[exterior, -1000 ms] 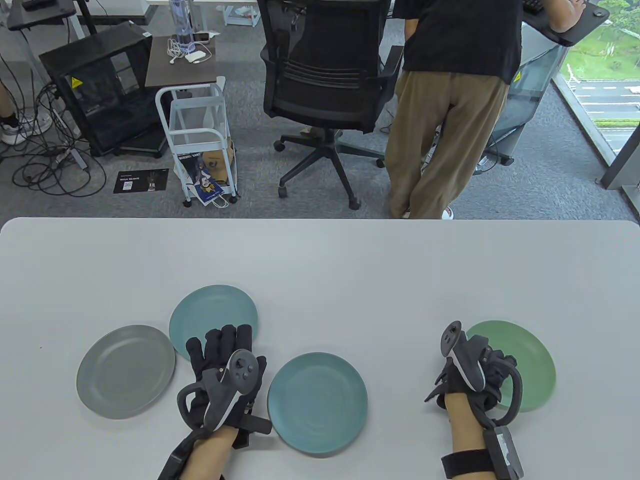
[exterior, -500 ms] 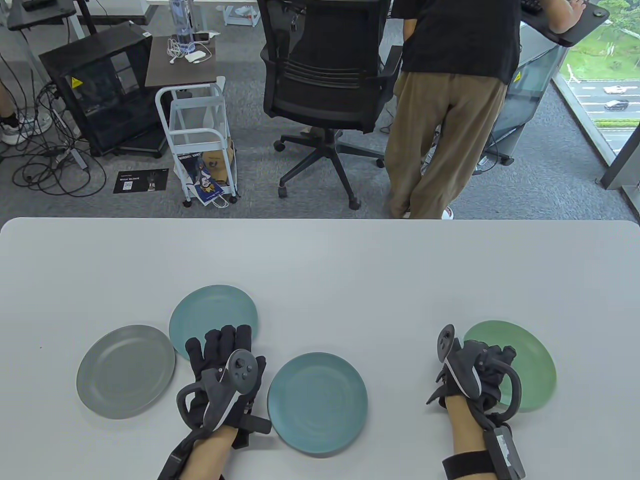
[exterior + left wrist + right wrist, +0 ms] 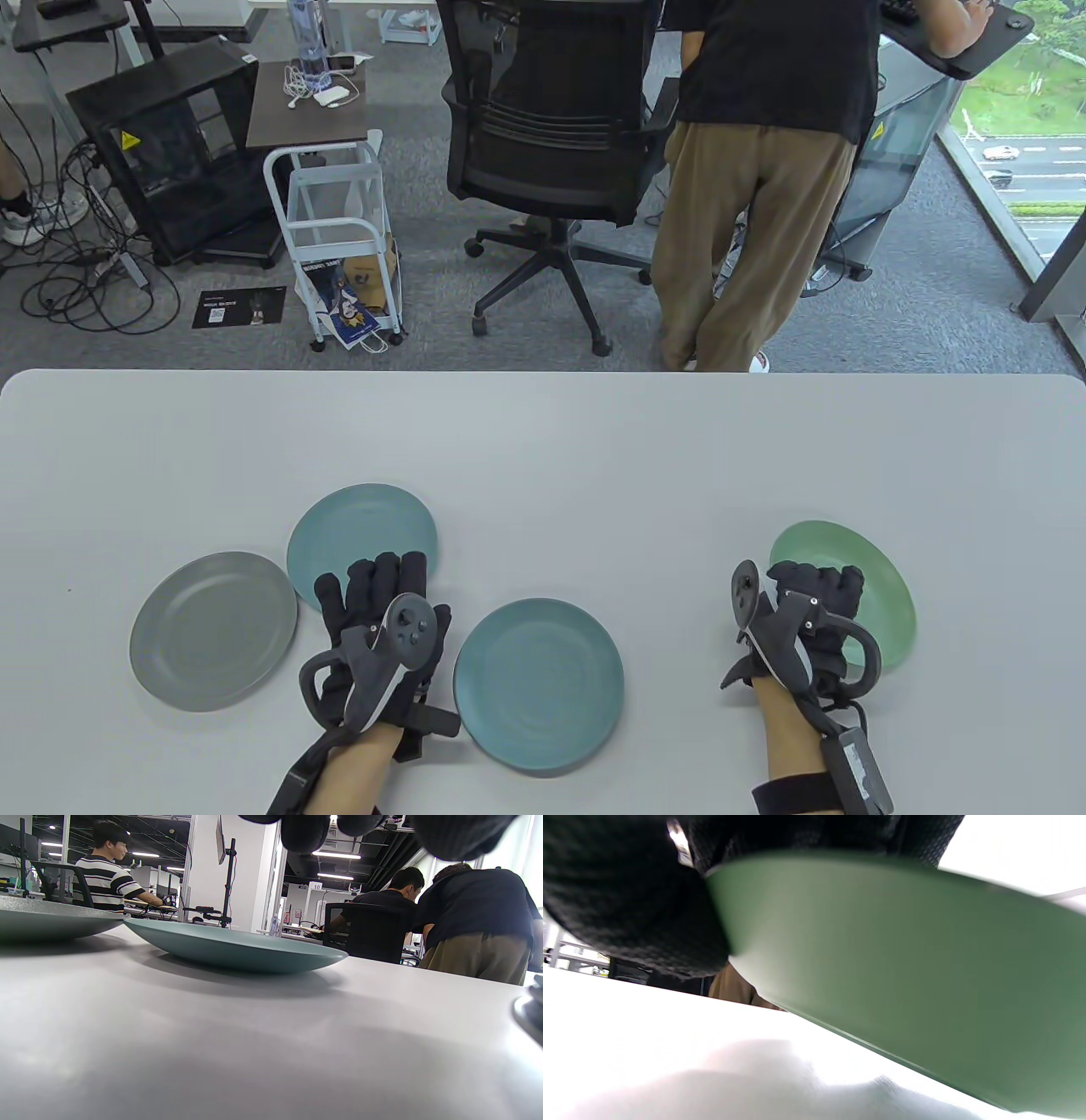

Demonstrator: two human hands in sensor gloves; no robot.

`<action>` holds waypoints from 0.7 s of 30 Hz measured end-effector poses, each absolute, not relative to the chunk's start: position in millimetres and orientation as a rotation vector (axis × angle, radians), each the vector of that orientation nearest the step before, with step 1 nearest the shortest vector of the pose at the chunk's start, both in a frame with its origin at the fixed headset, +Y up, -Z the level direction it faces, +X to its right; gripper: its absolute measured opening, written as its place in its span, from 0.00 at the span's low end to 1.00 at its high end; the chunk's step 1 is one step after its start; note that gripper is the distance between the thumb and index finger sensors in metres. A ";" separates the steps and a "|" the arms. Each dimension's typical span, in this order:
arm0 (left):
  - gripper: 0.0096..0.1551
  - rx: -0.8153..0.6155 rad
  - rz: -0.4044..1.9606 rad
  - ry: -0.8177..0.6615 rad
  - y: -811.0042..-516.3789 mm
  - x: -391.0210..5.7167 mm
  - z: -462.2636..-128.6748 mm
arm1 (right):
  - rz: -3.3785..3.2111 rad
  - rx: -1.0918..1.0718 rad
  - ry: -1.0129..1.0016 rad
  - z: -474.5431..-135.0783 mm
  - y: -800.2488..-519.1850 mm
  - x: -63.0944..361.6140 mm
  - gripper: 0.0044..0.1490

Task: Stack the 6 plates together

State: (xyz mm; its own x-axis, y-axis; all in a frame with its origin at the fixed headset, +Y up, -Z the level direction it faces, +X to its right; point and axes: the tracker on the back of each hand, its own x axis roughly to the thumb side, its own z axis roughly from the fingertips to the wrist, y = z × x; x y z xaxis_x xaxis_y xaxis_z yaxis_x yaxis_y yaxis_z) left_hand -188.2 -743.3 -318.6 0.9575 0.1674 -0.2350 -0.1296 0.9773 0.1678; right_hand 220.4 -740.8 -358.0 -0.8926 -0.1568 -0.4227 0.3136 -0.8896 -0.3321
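Note:
Several plates are on the white table (image 3: 543, 441). A grey plate (image 3: 212, 628) lies at the left, a light teal plate (image 3: 361, 531) behind it, a darker teal plate (image 3: 539, 683) in the middle. My left hand (image 3: 373, 594) rests flat on the table between them, fingers spread, holding nothing. My right hand (image 3: 814, 594) grips the near-left edge of a green plate (image 3: 857, 569) and holds it tilted off the table. The right wrist view shows the green plate's underside (image 3: 903, 984) lifted above the table, with gloved fingers (image 3: 628, 899) on its rim. The left wrist view shows the light teal plate (image 3: 237, 950) and grey plate (image 3: 51, 921).
Beyond the table's far edge are an office chair (image 3: 551, 127), a standing person (image 3: 755, 170), a white cart (image 3: 339, 229) and cables on the floor.
My right hand has taken the green plate's edge, lifted it off the table and moved it up and to the left. The left hand has not moved.

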 end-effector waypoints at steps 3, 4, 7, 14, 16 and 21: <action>0.44 0.150 0.153 0.251 -743.6 -188.4 -318.7 | -2.783 0.499 0.616 -357.6 -739.2 210.5 0.26; 0.44 0.151 0.152 0.251 -743.6 -188.5 -318.7 | -2.785 0.485 0.621 -357.6 -738.9 208.0 0.26; 0.45 0.152 0.155 0.252 -743.7 -188.7 -318.8 | -2.782 0.412 0.660 -356.4 -737.2 198.2 0.26; 0.44 0.151 0.156 0.251 -743.9 -188.7 -318.9 | -2.788 0.221 0.734 -352.9 -732.3 172.3 0.25; 0.44 0.152 0.158 0.251 -744.0 -188.8 -319.1 | -2.790 0.174 0.750 -351.3 -731.4 164.5 0.25; 0.44 0.152 0.160 0.249 -744.2 -188.9 -319.5 | -2.791 0.072 0.792 -348.4 -728.3 148.6 0.25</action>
State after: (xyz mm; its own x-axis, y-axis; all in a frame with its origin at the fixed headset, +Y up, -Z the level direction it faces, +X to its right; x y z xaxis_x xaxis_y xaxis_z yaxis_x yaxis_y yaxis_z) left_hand -188.9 -744.2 -319.5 0.9565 0.1758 -0.2327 -0.1383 0.9759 0.1688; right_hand 148.6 -728.3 -348.4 -0.9702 -0.2149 -0.1121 0.2417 -0.8247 -0.5113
